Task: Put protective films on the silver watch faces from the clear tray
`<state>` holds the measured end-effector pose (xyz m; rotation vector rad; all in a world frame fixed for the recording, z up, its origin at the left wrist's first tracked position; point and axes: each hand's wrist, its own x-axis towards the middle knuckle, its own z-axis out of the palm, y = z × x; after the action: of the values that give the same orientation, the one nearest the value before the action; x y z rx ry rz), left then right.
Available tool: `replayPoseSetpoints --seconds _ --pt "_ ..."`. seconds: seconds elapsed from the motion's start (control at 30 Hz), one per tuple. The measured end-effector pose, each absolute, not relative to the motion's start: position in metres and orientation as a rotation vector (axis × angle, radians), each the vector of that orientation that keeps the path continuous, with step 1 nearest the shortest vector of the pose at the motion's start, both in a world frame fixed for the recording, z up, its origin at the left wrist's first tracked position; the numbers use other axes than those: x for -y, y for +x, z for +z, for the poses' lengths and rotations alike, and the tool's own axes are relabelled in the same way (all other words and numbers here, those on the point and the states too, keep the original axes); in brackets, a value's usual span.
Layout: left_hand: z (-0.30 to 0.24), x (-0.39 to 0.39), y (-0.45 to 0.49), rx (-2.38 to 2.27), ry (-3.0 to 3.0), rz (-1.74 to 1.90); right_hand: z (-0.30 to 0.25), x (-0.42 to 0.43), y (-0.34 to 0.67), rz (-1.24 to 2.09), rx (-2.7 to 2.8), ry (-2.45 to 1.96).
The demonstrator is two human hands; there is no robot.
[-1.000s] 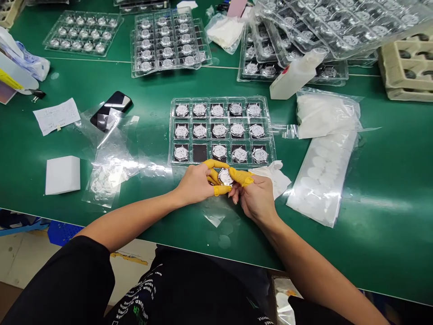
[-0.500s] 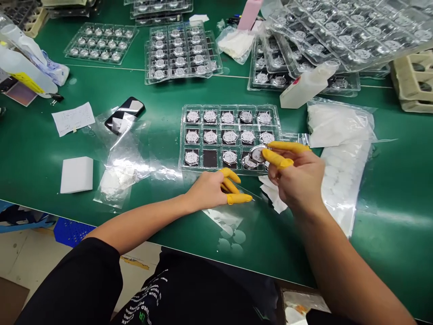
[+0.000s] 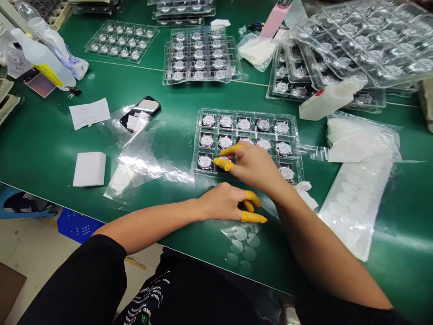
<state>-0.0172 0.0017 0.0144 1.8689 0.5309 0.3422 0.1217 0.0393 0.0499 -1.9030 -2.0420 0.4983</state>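
My right hand [image 3: 252, 164], with yellow finger cots, is over a clear plastic tray [image 3: 246, 112] of round silver dials in black cells. Its thumb and finger are shut on a round silver dial [image 3: 223, 158], mostly hidden, above the second cell of the bottom row. A neighbouring dial [image 3: 204, 161] sits just left of the fingertips. My left hand [image 3: 225, 203], also wearing yellow cots, rests on the green mat [image 3: 169, 225] just below the tray's front edge, holding nothing. A clear sheet of round pads [image 3: 241, 248] lies below it.
Several more dial trays [image 3: 201, 54] stand at the back, with a white bottle [image 3: 331, 98] and bagged white pads [image 3: 358, 140] to the right. On the left lie a phone [image 3: 140, 113], clear bags [image 3: 135, 162], a paper note [image 3: 89, 113] and a white foam block [image 3: 89, 169].
My right hand has moved left and down with the dial, from the tray's right side to the second cell of the bottom row. My left hand has stayed near the tray's front edge.
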Motion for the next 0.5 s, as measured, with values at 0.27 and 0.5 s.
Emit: replayPoseSetpoints --seconds 0.27,0.5 --pt "0.011 -0.002 -0.017 -0.527 1.939 0.369 0.042 -0.047 0.103 0.382 2.072 -1.933" --pt "0.015 -0.002 -0.019 -0.575 1.972 0.349 0.033 -0.074 0.119 0.378 1.854 -2.115"
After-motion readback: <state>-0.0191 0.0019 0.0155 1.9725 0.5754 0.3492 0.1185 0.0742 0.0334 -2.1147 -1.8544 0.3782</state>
